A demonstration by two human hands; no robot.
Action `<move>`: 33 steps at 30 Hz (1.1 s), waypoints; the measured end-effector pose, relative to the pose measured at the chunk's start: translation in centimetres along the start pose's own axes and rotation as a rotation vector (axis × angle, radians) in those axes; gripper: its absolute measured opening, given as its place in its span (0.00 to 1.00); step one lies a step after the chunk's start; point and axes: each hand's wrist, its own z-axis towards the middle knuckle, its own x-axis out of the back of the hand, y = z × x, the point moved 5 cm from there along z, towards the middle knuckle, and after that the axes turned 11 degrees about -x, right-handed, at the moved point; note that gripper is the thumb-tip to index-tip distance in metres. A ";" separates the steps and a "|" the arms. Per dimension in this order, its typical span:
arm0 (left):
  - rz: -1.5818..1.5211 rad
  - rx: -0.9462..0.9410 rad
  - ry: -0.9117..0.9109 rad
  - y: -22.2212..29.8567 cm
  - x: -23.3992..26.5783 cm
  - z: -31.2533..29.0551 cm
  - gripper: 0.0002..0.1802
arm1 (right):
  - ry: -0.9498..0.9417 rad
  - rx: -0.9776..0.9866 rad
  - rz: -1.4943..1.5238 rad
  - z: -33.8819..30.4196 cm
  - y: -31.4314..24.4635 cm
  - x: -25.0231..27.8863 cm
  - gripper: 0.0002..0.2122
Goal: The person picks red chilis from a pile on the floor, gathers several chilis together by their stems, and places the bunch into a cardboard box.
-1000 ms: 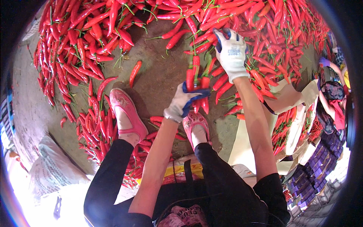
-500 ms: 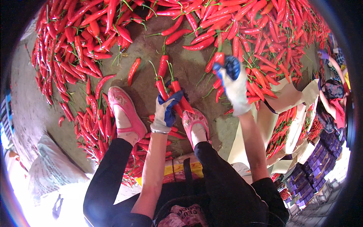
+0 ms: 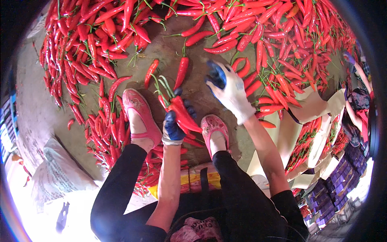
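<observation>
My left hand (image 3: 175,128), in a white glove with blue-coated fingers, is closed round a small bunch of red chili peppers (image 3: 182,115). Their green stems point up and away from me, and the tips lie toward my right foot. To the right, my right hand (image 3: 230,86), gloved alike, hovers over the floor with thumb and fingers curved apart and nothing between them. A single chili pepper (image 3: 182,72) lies between the two hands, just beyond the bunch. Another lone pepper (image 3: 151,73) rests to the left of it.
Large heaps of red chili peppers spread at the far left (image 3: 80,48) and far right (image 3: 278,44). A smaller pile (image 3: 107,133) lies beside my left pink shoe (image 3: 141,115). Paper-lined containers of peppers (image 3: 302,141) stand at the right. A white sack (image 3: 60,169) sits at left; another person (image 3: 358,105) is at far right.
My right hand has come left toward the bunch; the pepper it held is no longer in it. My left hand's fingers now wrap round the bunch, and its stems sit closer together.
</observation>
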 end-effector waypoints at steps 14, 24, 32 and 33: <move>-0.043 -0.176 0.065 3.5 0.7 0.3 0.48 | -0.029 -0.046 -0.276 -2.5 -1.5 -5.8 0.26; -0.108 -0.173 -0.079 3.4 -0.3 0.3 0.48 | -0.401 -0.722 1.283 -5.5 4.0 -7.2 0.13; -0.042 -0.152 -0.126 3.5 -0.5 0.3 0.49 | -0.489 -0.332 0.538 -5.8 3.1 -7.6 0.17; -0.035 -0.161 -0.126 3.8 -0.4 0.5 0.49 | -0.610 -0.212 0.262 -5.4 1.3 -6.9 0.17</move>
